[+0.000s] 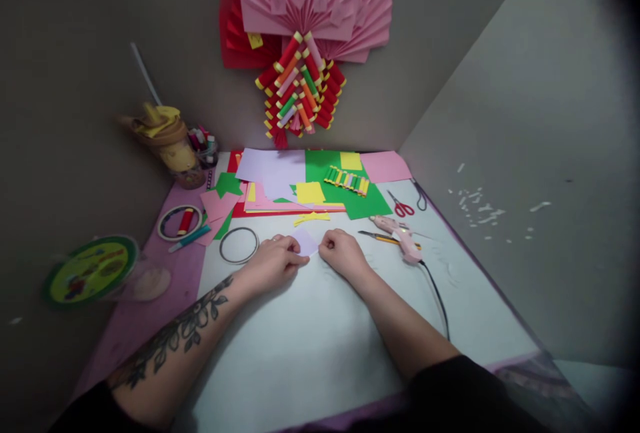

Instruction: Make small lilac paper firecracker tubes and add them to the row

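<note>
A small lilac piece of paper [306, 242] lies between my hands over the white board [300, 346]. My left hand [278, 259] has its fingers closed on the paper's left side. My right hand [342, 253] is pinched at its right corner. Just beyond them are thin yellow paper strips [313, 218]. To the left of my left hand rests a roll of tape, seen as a ring [239, 245].
Beyond lie coloured sheets [325, 203] with small paper rolls [347, 180]. On the right are red scissors [401, 206], a cutter [383, 237] and a corded pink glue gun [406, 243]. A cup [177, 153], blue pen [190, 238] and round tub [93, 269] stand left.
</note>
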Demonstrator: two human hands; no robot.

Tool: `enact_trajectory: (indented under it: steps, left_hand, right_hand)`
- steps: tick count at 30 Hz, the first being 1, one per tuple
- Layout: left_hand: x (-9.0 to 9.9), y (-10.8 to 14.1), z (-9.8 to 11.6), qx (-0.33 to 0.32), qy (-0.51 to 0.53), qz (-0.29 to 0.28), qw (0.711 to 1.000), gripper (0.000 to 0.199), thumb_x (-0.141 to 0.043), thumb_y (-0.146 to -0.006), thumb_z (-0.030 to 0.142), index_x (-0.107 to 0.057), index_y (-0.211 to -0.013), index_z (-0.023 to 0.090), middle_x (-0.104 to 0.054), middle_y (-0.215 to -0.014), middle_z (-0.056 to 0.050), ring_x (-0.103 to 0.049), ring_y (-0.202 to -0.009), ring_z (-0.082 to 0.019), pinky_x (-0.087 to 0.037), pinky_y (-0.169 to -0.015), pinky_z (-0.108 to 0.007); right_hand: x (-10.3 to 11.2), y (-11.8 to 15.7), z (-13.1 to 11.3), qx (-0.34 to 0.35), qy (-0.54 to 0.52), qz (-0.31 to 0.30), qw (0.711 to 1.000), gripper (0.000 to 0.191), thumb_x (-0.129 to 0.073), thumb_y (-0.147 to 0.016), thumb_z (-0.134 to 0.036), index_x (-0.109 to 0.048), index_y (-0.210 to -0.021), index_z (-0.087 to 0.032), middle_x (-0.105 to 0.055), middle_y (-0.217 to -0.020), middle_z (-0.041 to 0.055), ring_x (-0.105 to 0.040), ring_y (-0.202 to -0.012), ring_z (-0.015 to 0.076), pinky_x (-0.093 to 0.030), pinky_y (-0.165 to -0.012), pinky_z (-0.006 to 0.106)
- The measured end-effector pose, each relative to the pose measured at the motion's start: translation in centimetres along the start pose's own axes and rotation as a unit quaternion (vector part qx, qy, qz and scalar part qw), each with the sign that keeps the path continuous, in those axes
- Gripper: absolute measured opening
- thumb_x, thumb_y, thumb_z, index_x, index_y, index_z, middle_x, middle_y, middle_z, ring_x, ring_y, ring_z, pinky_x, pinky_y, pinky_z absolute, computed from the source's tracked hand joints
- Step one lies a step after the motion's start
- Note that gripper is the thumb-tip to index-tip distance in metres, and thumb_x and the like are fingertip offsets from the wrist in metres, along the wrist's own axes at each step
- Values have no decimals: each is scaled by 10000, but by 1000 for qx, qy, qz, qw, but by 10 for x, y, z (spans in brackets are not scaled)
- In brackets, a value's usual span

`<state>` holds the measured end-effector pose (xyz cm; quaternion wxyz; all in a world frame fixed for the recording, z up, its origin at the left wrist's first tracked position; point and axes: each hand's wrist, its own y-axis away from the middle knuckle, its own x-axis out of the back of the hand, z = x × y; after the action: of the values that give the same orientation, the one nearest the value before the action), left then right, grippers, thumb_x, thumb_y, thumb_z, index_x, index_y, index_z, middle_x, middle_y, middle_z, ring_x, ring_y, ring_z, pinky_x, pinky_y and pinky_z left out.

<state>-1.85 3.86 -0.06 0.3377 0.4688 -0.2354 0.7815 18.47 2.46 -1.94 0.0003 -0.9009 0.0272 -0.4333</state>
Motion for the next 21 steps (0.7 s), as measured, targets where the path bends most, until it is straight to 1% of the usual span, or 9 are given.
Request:
enact_trajectory:
  steps: [3,6,8,9,11,13,17,19,21]
  left_hand:
    - [0,0,-1,0,17,8,1000,281,-474,-846,215,-715,-959,308,-616,-910,-42,-533,-850,-188,-399,-757,-322]
    - [0,0,-1,18,46,32,998,282,-497,-777,112,-730,-828,263,-624,-921,-42,-552,-862,-189,-422,-793,-333]
    - [0,-1,2,50,78,108,990,272,-493,-737,67,-707,-791,226,-594,-1018,-55,-546,-951,-201,-420,-866,-356]
    - [0,-1,4,70,101,163,979,259,-499,-732,71,-687,-838,214,-560,-1088,-68,-525,-1024,-214,-410,-908,-372]
    - [-2,-3,8,110,169,260,944,334,-545,-729,124,-602,-1046,213,-471,-1218,-95,-456,-1152,-238,-396,-953,-402]
    - [-6,-6,13,158,273,300,900,571,-624,-698,193,-441,-1237,237,-402,-1302,-114,-431,-1196,-249,-406,-948,-423]
    - [-16,-10,23,250,522,238,780,864,-729,-640,258,-243,-1355,261,-437,-1294,-147,-562,-1041,-213,-463,-872,-398]
    - [-16,-11,29,277,590,221,726,908,-749,-642,279,-208,-1371,257,-463,-1286,-153,-598,-960,-186,-490,-818,-352]
    - [-13,-10,35,290,630,222,685,894,-760,-642,282,-229,-1360,254,-486,-1278,-143,-610,-932,-175,-504,-770,-309]
  right_hand:
    - [4,0,4,-36,-112,-27,993,100,-551,-685,-223,-590,-605,-178,-583,-620,-3,-513,-601,132,-371,-583,240]
    - [4,2,6,-53,-225,-48,972,116,-574,-700,-281,-583,-649,-178,-560,-590,-21,-485,-558,120,-363,-541,234]
    - [2,4,5,-56,-300,-54,951,142,-623,-678,-305,-549,-699,-186,-532,-578,-41,-456,-519,106,-336,-497,221]
    - [1,5,4,-56,-339,-51,938,182,-650,-661,-308,-523,-721,-192,-525,-579,-49,-448,-509,101,-327,-484,215]
    - [-2,6,0,-53,-409,-36,910,267,-691,-633,-305,-470,-743,-205,-524,-589,-58,-449,-506,96,-323,-478,207]
    - [-2,8,-5,-48,-466,-20,884,315,-709,-624,-306,-432,-741,-211,-518,-591,-65,-449,-503,90,-329,-485,205]
    - [0,13,-15,-20,-524,-27,851,337,-721,-636,-314,-422,-751,-212,-512,-616,-66,-460,-526,86,-353,-530,212]
    - [2,16,-17,-1,-521,-31,853,329,-722,-646,-315,-431,-763,-212,-525,-657,-54,-477,-561,93,-363,-554,220]
    - [4,18,-18,13,-510,-28,860,321,-716,-659,-326,-436,-768,-216,-529,-687,-45,-485,-584,100,-370,-563,226]
